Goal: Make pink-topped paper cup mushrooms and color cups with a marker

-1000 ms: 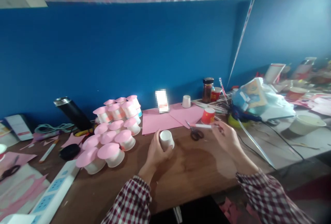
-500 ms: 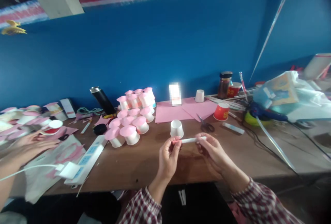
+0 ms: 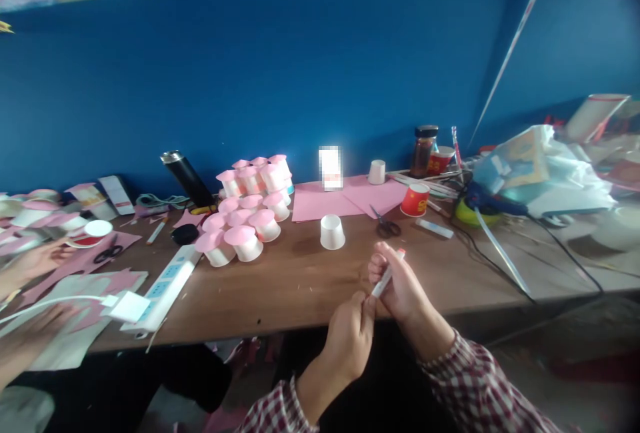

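Backdrop: blue wall behind a long brown wooden surface, crowded along its far side.
Right grip: your right hand is closed around a thin white stick with a pink tip, tilted tip-up; it looks like a glue stick or marker, though blur hides which.
Left grip: your left hand pinches the stick's lower end, just below the right hand, as if bracing or twisting it.
Where it sits: the stick is in the air over the surface's near edge, resting on nothing.
Close by: a white paper cup stands upside down just beyond your hands, within easy reach.
Further out: scissors and a red cup lie by pink paper sheets; pink-topped cups are clustered to the left.
Edge: another person's hands work over pink scraps at far left.
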A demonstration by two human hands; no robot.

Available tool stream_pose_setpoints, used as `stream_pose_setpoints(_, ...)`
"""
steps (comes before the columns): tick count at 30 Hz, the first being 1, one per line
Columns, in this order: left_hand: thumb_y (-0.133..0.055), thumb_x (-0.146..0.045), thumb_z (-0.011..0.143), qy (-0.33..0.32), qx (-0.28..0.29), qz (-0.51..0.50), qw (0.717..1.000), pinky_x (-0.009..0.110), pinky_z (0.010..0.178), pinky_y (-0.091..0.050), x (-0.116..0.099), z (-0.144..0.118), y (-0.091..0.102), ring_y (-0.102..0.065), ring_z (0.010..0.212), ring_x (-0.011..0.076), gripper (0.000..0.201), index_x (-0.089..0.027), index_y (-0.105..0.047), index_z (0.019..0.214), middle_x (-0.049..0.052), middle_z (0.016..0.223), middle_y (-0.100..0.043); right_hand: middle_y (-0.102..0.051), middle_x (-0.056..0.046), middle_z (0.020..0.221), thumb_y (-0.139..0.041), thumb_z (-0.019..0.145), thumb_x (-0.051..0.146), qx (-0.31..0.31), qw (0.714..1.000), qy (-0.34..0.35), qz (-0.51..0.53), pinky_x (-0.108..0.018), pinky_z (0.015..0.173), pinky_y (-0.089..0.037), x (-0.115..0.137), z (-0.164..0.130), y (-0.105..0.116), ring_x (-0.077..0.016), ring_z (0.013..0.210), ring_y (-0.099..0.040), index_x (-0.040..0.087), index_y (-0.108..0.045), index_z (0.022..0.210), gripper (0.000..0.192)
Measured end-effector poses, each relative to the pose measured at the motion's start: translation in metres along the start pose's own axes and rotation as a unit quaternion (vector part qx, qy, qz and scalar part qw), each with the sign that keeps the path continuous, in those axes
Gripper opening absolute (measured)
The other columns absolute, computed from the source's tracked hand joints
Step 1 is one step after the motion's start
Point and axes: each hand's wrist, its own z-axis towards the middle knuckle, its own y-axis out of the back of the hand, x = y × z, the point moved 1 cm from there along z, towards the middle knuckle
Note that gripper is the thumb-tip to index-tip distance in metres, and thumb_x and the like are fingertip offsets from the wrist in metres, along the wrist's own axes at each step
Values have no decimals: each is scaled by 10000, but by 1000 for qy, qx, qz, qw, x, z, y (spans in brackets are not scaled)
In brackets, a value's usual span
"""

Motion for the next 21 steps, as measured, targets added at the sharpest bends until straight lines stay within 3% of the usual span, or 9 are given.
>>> stream_pose_setpoints(4, -244, -416, 926, 9, 46, 37, 998, 271, 532, -302, -7, -14, -4, -473, 538, 142, 352, -210, -422, 703, 24, 608, -526, -237, 123, 455, -673, 729, 314, 26, 997, -47, 60, -137, 332, -206, 8, -9, 0, -41, 368, -213, 198, -479, 717, 226)
stream_pose_setpoints(11, -232, -428, 926, 24, 77, 57, 995, 281, 541, -264, -18, -30, 0, -427, 541, 133, 378, -209, -409, 673, 13, 609, -490, -171, 123, 433, -609, 786, 341, 41, 993, -47, 101, -159, 328, -183, 9, -29, 0, -56, 361, -141, 204, -482, 688, 211)
stream_pose_setpoints(13, -253, -427, 923, 25, 97, 61, 993, 281, 543, -249, -13, -40, 5, -404, 531, 122, 367, -207, -409, 675, -4, 598, -466, -191, 119, 438, -603, 781, 314, 23, 994, -8, 104, -156, 330, -197, 31, -27, 13, -55, 359, -173, 208, -476, 677, 195)
stream_pose_setpoints(15, -264, -428, 923, 37, 128, 42, 990, 274, 549, -249, -3, -52, 10, -389, 534, 110, 373, -200, -392, 657, -20, 583, -429, -222, 108, 437, -580, 776, 260, -16, 986, 93, 140, -158, 350, -247, 69, -22, 32, -58, 366, -238, 212, -435, 624, 215)
stream_pose_setpoints(18, -227, -463, 924, 111, 129, -72, 983, 237, 533, -287, 13, -67, 16, -380, 541, 99, 398, -196, -394, 680, -34, 572, -403, -223, 100, 435, -500, 823, 183, -22, 974, 167, 151, -148, 367, -280, 115, -14, 54, -49, 362, -250, 211, -428, 602, 234)
stream_pose_setpoints(21, -329, -466, 906, 108, 111, -167, 974, 214, 560, -338, 15, -66, 20, -418, 567, 91, 347, -176, -475, 783, -34, 596, -449, -231, 103, 459, -554, 829, 259, 21, 988, 145, 52, -149, 369, -269, 113, -20, 52, -44, 374, -261, 210, -487, 664, 185)
